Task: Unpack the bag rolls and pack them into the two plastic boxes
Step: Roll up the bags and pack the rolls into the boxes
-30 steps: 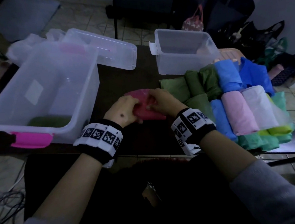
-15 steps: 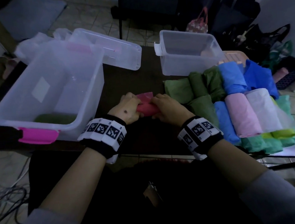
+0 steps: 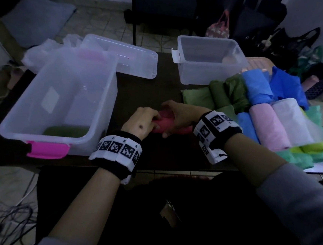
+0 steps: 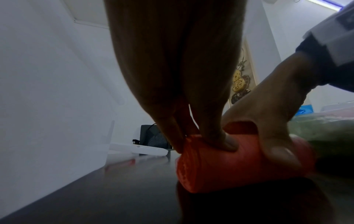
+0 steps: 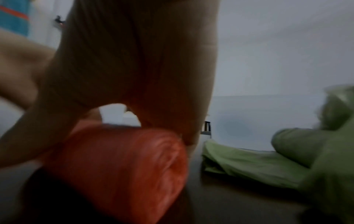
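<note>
Both my hands now clench the red roll [image 3: 163, 123] lying on the table [image 3: 146, 96] between them; a second ago its loose flap was spread out, and I have since wound it in tight. My left hand [image 3: 140, 122] takes one end in its grip, my right hand [image 3: 180, 115] the other. I judge it ready for the big box [image 3: 105, 115], where one green roll [image 3: 65, 130] lies; the small box [image 3: 197, 74] seems empty, and the heap of rolls [image 3: 265, 113] waits at my right

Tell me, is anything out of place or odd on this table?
Mostly tidy. One oddity: the dark blue bag at the far right of the pile lies loose and unrolled, unlike the neat rolls beside it. Both hands, left hand and right hand, hold the red roll.
</note>
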